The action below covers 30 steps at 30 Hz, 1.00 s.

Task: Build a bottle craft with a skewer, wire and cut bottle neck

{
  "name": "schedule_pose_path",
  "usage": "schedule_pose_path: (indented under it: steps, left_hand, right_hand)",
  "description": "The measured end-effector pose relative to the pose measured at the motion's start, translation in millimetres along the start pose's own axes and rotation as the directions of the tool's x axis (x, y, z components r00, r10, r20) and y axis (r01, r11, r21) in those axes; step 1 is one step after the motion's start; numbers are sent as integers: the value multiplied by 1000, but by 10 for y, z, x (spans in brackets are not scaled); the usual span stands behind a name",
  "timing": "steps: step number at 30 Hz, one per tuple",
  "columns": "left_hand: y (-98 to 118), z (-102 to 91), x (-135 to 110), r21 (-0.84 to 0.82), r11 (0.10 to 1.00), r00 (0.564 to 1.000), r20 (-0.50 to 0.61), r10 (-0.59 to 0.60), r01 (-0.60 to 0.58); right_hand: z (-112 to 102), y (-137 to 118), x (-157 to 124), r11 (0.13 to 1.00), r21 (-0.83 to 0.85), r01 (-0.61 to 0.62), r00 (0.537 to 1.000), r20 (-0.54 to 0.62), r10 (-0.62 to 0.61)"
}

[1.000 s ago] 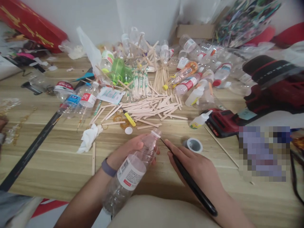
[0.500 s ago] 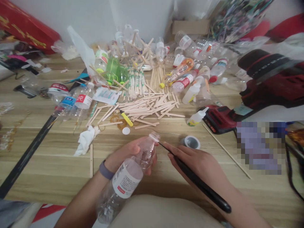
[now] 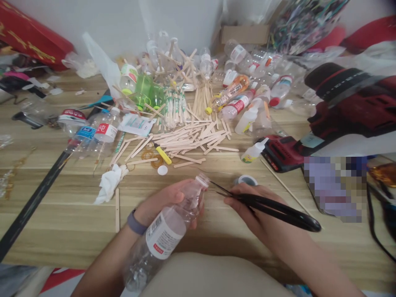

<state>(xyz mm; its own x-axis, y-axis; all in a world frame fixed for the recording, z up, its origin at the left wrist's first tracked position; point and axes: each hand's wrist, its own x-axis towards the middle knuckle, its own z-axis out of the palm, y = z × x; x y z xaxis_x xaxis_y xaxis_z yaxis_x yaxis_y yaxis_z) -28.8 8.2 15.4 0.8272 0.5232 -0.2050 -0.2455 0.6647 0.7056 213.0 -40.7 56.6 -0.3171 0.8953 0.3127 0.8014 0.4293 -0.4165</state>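
Observation:
My left hand is wrapped round the upper part of an empty clear plastic bottle with a white label, its open neck pointing up and right. My right hand grips a long black-handled pair of tweezers or scissors; its thin tips are slightly apart and point left, just beside the bottle's neck. A white bottle cap lies on the wooden table just beyond the bottle.
Beyond lie a heap of wooden craft sticks, several empty bottles, a glue bottle, a tape roll, crumpled tissue and a red-black power tool. A long black rod crosses the left.
My right hand has turned the black tool from slanting down-right to nearly level, and its tips have come apart near the bottle's neck. The bottle has hardly moved.

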Motion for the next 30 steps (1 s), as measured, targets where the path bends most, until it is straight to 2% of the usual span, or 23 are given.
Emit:
schedule_pose_path:
  steps: [6, 11, 16, 20, 30]
  left_hand:
    - [-49, -29, 13, -13, 1000, 1000, 14, -11, 11]
    - [-37, -7, 5, -34, 999, 999, -16, -39, 38]
    - [-51, -33, 10, -43, 997, 997, -30, -71, 70]
    - [-56, -26, 14, -52, 997, 998, -28, -63, 62]
    - [-48, -31, 14, -37, 999, 1000, -6, -30, 30]
  right_hand:
    - [-55, 16, 44, 997, -7, 77, 997, 10, -77]
    - [-106, 3, 87, 984, -92, 154, 988, 27, -153]
    - [-121, 37, 120, 978, -137, 155, 987, 74, -146]
    - [-152, 51, 168, 984, -107, 143, 985, 112, -131]
    - [-151, 45, 138, 981, -125, 150, 988, 39, -146]
